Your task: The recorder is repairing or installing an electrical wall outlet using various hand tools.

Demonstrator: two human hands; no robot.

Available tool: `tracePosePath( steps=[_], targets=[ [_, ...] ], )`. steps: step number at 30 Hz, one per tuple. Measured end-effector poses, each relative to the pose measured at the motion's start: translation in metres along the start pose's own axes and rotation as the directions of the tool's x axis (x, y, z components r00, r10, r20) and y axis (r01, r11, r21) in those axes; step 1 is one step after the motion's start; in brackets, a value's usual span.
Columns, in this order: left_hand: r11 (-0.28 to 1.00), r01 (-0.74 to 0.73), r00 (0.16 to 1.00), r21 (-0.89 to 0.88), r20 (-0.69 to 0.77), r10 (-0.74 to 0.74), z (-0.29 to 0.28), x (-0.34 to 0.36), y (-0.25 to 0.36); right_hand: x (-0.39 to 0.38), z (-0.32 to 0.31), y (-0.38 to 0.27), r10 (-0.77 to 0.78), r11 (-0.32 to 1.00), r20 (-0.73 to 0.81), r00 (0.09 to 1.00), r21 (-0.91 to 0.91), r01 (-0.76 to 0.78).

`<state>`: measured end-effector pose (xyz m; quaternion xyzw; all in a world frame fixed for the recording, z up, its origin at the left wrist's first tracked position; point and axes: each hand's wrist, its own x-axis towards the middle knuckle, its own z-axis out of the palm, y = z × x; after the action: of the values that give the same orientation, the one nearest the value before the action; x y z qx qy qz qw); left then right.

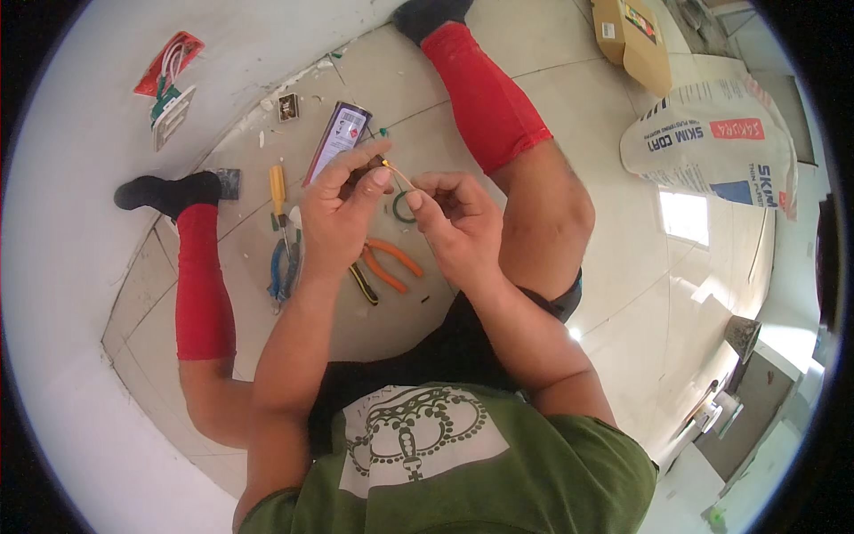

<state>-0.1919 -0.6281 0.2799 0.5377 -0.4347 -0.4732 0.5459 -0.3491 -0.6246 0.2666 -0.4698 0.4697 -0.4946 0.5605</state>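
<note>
My left hand (347, 205) pinches a small dark piece (379, 162) with a yellow tip. My right hand (454, 222) holds a thin pale stick or wire (402, 182) that reaches up to that tip. Just behind the hands a metal can (336, 135) lies on the tiled floor, with a green ring (402, 214) beneath them. A yellow-handled screwdriver (277, 187), a blue-handled tool (283, 267), orange-handled pliers (391, 262) and a black-and-yellow tool (363, 283) lie around them.
My outstretched legs frame the work area. At the left wall, a switch plate (171, 120) hangs by wires from a red box (167, 58). A large printed sack (703, 142) and an open cardboard box (632, 49) lie right. Small scraps line the wall's foot.
</note>
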Motion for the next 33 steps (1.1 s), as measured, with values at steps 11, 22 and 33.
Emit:
tracePosePath(
  steps=[11,22,33],
  targets=[
    [0.575,-0.564,0.826,0.592,0.389,0.409,-0.01,0.003,0.012,0.005,0.0,-0.002,-0.214,0.875,0.001,0.977,-0.443,0.192],
    [0.684,-0.364,0.931,0.632,0.218,0.294,0.0,-0.005,0.013,0.007,0.003,0.0,-0.163,0.884,-0.035,0.986,-0.45,0.13],
    [0.992,0.081,0.994,0.097,0.065,-0.087,0.009,-0.003,-0.002,0.011,-0.009,0.004,0.181,0.979,0.016,0.983,0.088,-0.182]
  ],
)
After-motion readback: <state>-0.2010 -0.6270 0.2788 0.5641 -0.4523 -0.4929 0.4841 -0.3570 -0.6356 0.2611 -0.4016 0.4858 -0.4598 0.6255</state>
